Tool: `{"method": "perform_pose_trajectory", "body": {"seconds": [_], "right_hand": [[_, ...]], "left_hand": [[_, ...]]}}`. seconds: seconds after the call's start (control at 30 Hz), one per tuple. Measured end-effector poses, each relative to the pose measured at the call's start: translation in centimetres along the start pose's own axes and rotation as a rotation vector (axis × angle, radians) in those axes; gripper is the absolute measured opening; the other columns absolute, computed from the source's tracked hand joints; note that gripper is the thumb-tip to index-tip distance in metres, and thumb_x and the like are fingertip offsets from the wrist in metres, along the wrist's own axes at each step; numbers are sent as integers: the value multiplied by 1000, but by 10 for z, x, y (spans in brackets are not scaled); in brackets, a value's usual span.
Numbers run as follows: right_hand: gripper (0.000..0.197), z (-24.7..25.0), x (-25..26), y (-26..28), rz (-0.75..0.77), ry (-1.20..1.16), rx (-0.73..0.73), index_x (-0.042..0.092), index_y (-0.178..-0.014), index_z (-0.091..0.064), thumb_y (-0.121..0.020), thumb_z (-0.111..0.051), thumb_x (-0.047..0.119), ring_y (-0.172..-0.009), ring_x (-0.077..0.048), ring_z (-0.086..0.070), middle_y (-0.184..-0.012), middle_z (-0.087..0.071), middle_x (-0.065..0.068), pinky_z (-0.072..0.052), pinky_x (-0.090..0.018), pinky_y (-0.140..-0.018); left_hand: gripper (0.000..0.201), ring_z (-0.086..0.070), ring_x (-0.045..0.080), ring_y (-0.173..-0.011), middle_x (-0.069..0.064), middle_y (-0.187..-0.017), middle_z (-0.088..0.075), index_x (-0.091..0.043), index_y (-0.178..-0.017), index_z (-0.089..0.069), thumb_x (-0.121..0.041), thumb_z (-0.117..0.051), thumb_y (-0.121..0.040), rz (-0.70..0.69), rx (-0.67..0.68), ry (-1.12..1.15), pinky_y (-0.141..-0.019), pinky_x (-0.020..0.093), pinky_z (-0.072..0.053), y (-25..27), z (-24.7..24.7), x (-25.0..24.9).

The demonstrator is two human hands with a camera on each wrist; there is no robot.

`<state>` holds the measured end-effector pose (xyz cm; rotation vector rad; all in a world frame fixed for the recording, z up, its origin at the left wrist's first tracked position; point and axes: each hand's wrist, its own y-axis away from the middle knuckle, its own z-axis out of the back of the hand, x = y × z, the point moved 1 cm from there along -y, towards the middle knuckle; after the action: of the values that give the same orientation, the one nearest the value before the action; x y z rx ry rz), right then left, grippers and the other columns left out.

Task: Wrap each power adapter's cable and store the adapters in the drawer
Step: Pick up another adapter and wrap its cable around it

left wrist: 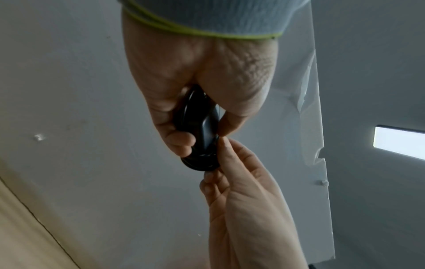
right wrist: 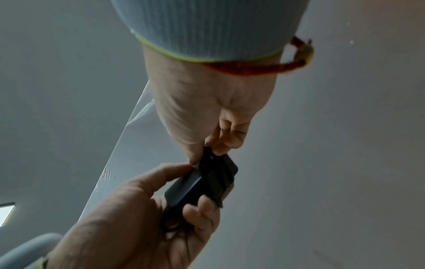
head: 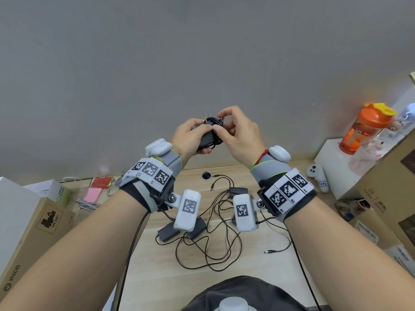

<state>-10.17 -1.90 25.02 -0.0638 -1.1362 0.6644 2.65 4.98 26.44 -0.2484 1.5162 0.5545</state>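
Observation:
Raised in front of the grey wall, my left hand (head: 192,138) grips a black power adapter (head: 207,136) with its prongs pointing up and its cable coiled around the body. My right hand (head: 233,131) pinches the wound cable (head: 215,122) at the adapter's top. From the left wrist, the adapter (left wrist: 202,138) shows between left thumb and fingers, with the right fingertips (left wrist: 224,145) touching it. Seen from the right wrist, the adapter (right wrist: 202,183) lies in the left palm and my right fingers (right wrist: 220,143) pinch its cable. More black adapters (head: 170,230) and tangled cables (head: 215,239) lie on the wooden desk (head: 258,265). No drawer is visible.
Cardboard boxes (head: 33,227) stand at the desk's left, with pink and red packets (head: 96,189) behind. At the right are a white box (head: 332,158) bearing an orange bottle (head: 366,129), a grey controller (head: 316,173) and more boxes (head: 386,182). A round cable hole (head: 206,175) sits mid-desk.

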Motion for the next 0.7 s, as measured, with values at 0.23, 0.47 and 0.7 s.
{"method": "perform_pose_trajectory", "body": {"seconds": [0.23, 0.47, 0.7], "right_hand": [[25, 13, -8, -5, 63, -147, 120, 37, -97, -69, -87, -71, 14, -81, -10, -63, -107, -58, -2, -55, -24, -75], [10, 14, -9, -8, -17, -211, 143, 12, -92, -63, -88, -71, 9, -88, -17, -72, -94, -75, -3, -56, -30, -84], [13, 11, -16, -6, -88, -145, -4, 20, -86, -58, -90, -67, 12, -66, -15, -69, -71, -70, 2, -57, -28, -71]], "left_hand": [[43, -48, 23, -45, 33, -89, -62, 0, -104, -64, -37, -61, -82, 124, 20, 27, -40, 24, -35, 0, 14, -2], [63, -51, 19, -50, 11, -80, -70, -9, -100, -70, -57, -84, -62, -34, 120, -173, -44, 22, -41, 2, 13, 0], [23, -52, 22, -56, 3, -68, -71, -14, -89, -73, -25, -85, -72, -43, 190, -275, -56, 31, -44, 10, 6, 7]]}}
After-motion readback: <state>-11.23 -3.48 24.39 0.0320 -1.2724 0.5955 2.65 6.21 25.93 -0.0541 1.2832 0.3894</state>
